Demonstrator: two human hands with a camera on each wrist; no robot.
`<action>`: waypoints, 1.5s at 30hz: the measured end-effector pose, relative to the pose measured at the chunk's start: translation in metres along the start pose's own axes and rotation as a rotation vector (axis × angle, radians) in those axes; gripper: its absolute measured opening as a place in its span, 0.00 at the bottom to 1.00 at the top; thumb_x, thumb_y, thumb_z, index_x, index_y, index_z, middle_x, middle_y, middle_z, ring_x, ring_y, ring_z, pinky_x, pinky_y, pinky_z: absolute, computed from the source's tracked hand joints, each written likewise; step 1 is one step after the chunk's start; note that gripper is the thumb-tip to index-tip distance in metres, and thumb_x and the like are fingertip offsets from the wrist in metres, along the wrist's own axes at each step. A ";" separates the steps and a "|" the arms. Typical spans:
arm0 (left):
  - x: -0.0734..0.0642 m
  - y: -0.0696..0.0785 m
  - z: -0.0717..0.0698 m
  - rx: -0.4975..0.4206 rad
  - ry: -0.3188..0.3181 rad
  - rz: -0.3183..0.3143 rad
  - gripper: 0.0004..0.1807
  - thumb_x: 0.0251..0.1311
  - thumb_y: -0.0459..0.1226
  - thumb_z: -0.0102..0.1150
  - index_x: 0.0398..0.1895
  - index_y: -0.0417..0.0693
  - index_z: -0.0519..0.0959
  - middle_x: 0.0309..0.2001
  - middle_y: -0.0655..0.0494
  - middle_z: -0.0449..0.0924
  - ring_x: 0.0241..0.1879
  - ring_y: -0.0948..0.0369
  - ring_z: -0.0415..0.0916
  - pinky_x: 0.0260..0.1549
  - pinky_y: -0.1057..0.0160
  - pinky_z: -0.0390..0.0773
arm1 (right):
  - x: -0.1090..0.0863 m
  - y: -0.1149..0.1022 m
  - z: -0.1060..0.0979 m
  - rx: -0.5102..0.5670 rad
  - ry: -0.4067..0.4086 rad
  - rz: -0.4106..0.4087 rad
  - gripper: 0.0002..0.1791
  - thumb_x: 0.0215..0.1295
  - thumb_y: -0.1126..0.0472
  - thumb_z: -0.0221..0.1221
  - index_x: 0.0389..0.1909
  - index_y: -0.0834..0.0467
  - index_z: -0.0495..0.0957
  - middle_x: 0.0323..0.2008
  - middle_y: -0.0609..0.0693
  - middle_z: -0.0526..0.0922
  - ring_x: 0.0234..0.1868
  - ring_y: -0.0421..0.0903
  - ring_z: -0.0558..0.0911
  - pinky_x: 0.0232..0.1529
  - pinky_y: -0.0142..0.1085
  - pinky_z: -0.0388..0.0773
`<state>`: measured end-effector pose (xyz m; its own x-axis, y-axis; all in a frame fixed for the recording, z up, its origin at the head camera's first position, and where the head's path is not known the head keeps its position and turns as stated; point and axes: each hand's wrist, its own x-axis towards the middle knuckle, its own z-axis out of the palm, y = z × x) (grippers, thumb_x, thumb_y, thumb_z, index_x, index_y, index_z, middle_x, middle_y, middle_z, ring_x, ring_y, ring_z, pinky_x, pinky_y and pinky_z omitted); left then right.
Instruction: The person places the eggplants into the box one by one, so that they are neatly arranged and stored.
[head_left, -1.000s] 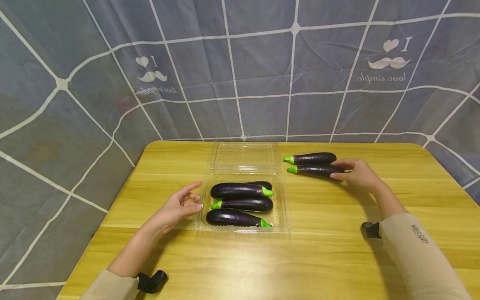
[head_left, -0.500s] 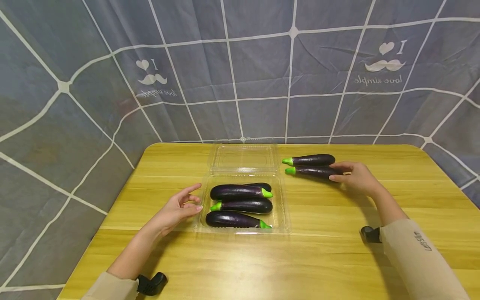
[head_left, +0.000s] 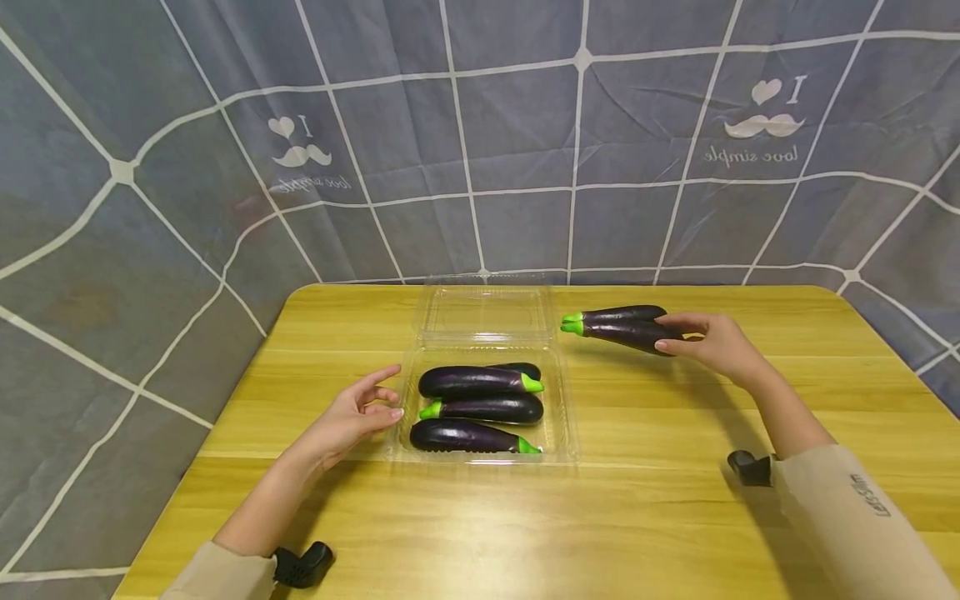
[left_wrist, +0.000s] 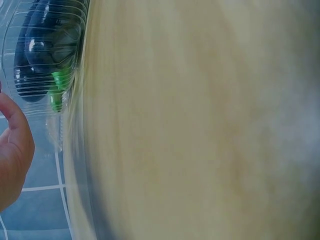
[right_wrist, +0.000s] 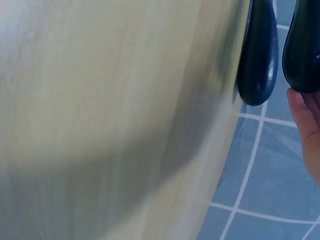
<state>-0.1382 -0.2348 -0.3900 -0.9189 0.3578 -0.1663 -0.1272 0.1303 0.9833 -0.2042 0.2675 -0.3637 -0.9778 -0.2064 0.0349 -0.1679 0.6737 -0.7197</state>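
My right hand [head_left: 712, 343] grips the rounded end of a dark purple eggplant [head_left: 626, 332] with a green stem. In the right wrist view, this eggplant [right_wrist: 303, 55] is raised off the table, apart from a second eggplant [right_wrist: 260, 60] that lies on it. My left hand [head_left: 352, 419] rests beside the left rim of a clear plastic clamshell box [head_left: 561, 417], thumb and fingers loosely spread at its edge. Several eggplants [head_left: 472, 382] lie side by side in the box, one partly hidden at the back.
The box's clear lid [head_left: 487, 312] lies folded back, away from me. Under everything is a wood-grain table [head_left: 480, 533]. A grey cloth [head_left: 525, 133] with white lines hangs behind the table and along its sides.
My right hand has taken hold of the nearer eggplant and lifted it slightly, shifting it a little left so its stem overlaps the other's. The left hand has stayed by the box.
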 end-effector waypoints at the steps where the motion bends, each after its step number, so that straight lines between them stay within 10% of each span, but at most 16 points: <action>1: 0.000 0.000 0.000 0.000 -0.001 0.002 0.40 0.59 0.29 0.57 0.72 0.40 0.49 0.43 0.51 0.65 0.33 0.67 0.71 0.30 0.72 0.72 | -0.001 -0.001 0.000 0.005 0.004 -0.005 0.31 0.58 0.49 0.63 0.57 0.64 0.73 0.57 0.66 0.71 0.53 0.62 0.74 0.42 0.28 0.74; 45: 0.001 -0.002 -0.001 0.010 0.012 0.012 0.41 0.57 0.31 0.61 0.71 0.41 0.51 0.43 0.52 0.66 0.33 0.66 0.72 0.31 0.72 0.73 | -0.017 -0.074 0.047 0.155 -0.083 -0.231 0.22 0.52 0.59 0.69 0.48 0.63 0.80 0.46 0.59 0.79 0.44 0.50 0.80 0.38 0.31 0.78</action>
<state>-0.1392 -0.2353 -0.3917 -0.9248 0.3480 -0.1535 -0.1124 0.1354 0.9844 -0.1695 0.1874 -0.3433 -0.9014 -0.4034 0.1575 -0.3573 0.4874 -0.7967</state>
